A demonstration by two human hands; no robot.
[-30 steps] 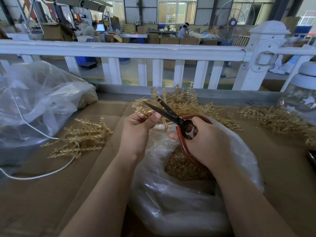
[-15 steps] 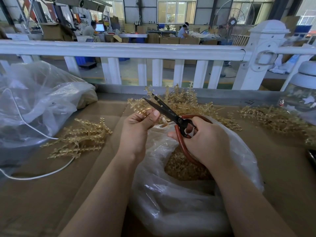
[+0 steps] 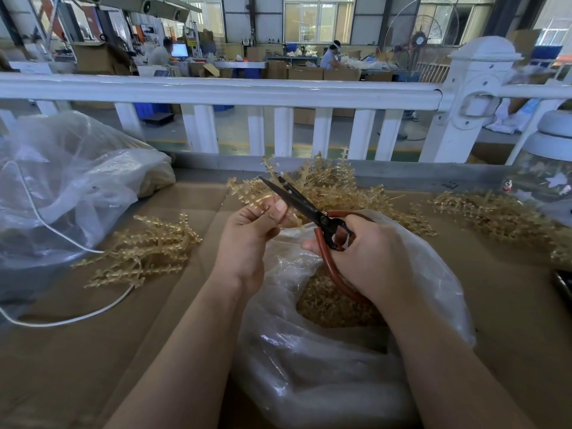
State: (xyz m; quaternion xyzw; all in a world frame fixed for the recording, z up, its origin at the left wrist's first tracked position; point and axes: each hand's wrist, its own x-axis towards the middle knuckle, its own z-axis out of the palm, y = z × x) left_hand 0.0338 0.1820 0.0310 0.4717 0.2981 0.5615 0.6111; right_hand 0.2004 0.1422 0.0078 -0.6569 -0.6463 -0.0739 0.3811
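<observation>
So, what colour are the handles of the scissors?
Reddish-brown; the scissors handles show best in the head view.

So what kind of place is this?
Probably a factory workshop: the right hand holds scissors over a bag of plastic pieces, and cartons and a standing fan fill the hall behind.

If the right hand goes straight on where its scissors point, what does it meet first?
Probably the tan plastic strip that the left hand pinches, right at the blades of the scissors; depth is hard to judge.
</observation>
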